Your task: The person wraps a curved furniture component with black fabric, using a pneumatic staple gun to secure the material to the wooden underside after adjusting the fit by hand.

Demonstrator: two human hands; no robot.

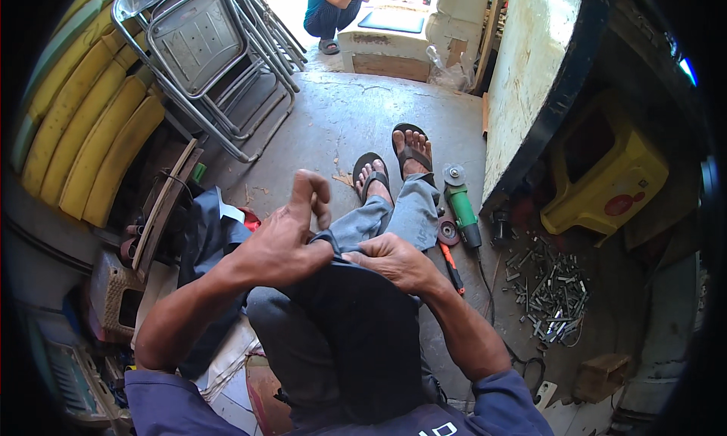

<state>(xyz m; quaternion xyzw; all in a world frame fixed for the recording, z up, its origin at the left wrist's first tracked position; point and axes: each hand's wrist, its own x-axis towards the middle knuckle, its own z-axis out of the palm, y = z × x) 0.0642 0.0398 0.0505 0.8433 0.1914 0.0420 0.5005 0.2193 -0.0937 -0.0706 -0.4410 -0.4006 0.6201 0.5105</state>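
Observation:
A black cloth [363, 337] lies over my lap, its upper edge raised between my two hands. My left hand [276, 243] pinches a fold of that edge with the thumb, while its index finger sticks up, bent. From the other side my right hand [397, 263] grips the same edge between thumb and fingers. The hands are close together above my knees, and grey trousers [413, 213] show beyond them. What lies under the cloth is hidden.
To the right are a green angle grinder [460, 207], a flap disc [447, 230], an orange-handled tool [453, 269] and a heap of small metal pieces [549, 288]. Folding chairs [198, 46] and yellow curved pieces [98, 133] stand left. A person [332, 8] squats beyond the floor's far edge.

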